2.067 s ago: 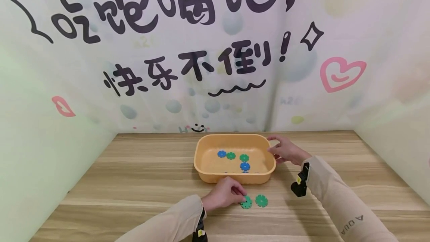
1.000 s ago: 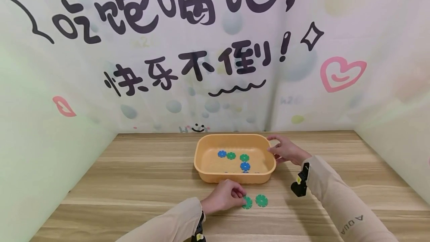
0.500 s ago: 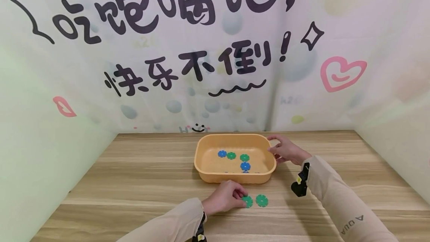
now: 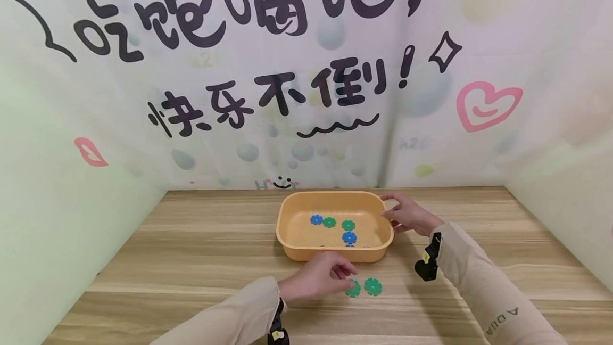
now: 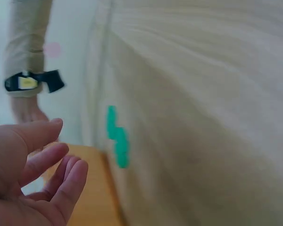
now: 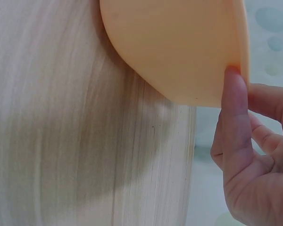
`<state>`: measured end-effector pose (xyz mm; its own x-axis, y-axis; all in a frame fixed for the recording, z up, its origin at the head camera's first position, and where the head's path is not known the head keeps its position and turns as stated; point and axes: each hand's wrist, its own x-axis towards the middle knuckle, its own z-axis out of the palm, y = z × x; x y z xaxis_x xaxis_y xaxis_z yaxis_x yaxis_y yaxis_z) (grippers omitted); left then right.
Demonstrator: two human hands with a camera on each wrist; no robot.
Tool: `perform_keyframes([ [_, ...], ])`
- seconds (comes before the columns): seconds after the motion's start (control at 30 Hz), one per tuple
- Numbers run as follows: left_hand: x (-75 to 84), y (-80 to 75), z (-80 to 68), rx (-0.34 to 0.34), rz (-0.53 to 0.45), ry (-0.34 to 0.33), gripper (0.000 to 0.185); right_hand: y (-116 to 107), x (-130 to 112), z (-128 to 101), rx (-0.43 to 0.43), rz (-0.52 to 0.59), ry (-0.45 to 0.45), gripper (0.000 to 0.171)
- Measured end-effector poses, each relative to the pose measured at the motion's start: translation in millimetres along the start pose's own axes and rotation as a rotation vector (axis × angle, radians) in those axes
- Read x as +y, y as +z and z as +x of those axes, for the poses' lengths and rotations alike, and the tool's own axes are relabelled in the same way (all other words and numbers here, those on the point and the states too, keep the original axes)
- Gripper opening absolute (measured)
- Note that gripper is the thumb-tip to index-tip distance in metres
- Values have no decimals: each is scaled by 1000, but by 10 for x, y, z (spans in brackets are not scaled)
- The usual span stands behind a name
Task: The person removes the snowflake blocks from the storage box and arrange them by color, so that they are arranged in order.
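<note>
While a pale backdrop printed with big black Chinese characters and a pink heart fills the upper scene, a wood-grain table spreads out below it. Two arms in beige sleeves reach over the table from the near side. Towards the back sits an upright yellow-orange basin, oblong with rounded corners. At the basin's right end, the right hand pinches the rim, with digits on both sides of the wall. Just in front of the basin is the left hand, its thumb and fingers loosely curved and parted; the left wrist view, though blurred, shows the fingertips apart from the table's pieces. Each wrist wears a black device with a yellow mark. Smallest are the notched round discs: one green disc lies flat on the table by the left thumb, and a second green disc lies just to its right. Inside the basin are two blue discs and two green ones, with slivers of more showing above the near wall
</note>
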<state>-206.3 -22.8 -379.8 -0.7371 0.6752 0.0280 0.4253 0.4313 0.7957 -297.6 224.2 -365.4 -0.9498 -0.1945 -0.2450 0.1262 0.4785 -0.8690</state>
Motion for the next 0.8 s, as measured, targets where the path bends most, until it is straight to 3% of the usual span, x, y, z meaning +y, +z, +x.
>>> perform_keyframes([
  [0.13, 153, -152, 23, -14, 5, 43, 17, -1, -11, -10, 4, -5, 4, 47],
  [0.37, 276, -449, 173, 111, 75, 94, 13, 7, -23, -31, -1, 2, -3, 47],
  [0.57, 178, -579, 373, 205, 91, 39, 15, 13, -8, -35, -5, 6, -8, 45],
  [0.8, -18, -575, 661, 226, 118, -45, 18, 6, -17, -41, 1, 13, -15, 44],
])
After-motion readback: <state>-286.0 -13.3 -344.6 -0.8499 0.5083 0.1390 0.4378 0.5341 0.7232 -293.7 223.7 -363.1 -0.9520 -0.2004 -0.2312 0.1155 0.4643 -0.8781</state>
